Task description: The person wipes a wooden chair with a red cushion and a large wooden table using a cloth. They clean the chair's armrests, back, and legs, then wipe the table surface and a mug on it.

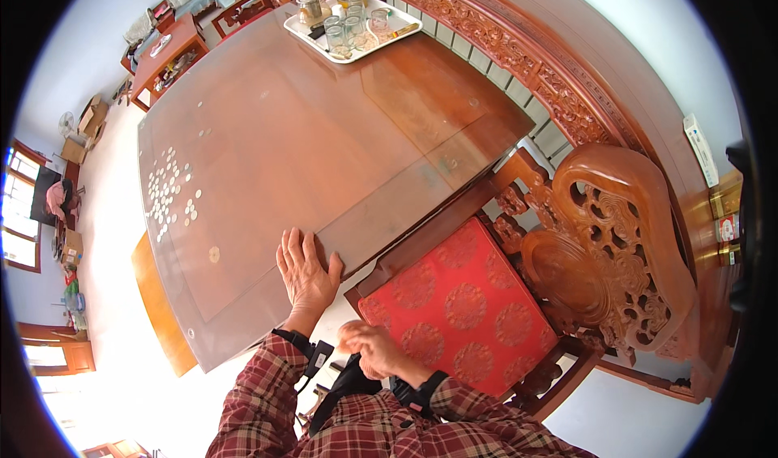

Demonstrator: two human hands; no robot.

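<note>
My left hand rests palm down on the near edge of a dark wooden table with a clear sheet over its top. Its fingers are spread a little and it holds nothing. Held in front of my body, my right hand has curled fingers and is blurred; whether anything is inside it is hidden. It hovers beside the red patterned seat cushion of a carved wooden chair. Many small pale round discs, perhaps coins, lie scattered toward the table's left side.
At the table's far end stands a white tray with glass cups and a metal teapot. The carved chair back rises on the right. A yellowish wooden stool juts from under the left edge. Cardboard boxes sit across the floor.
</note>
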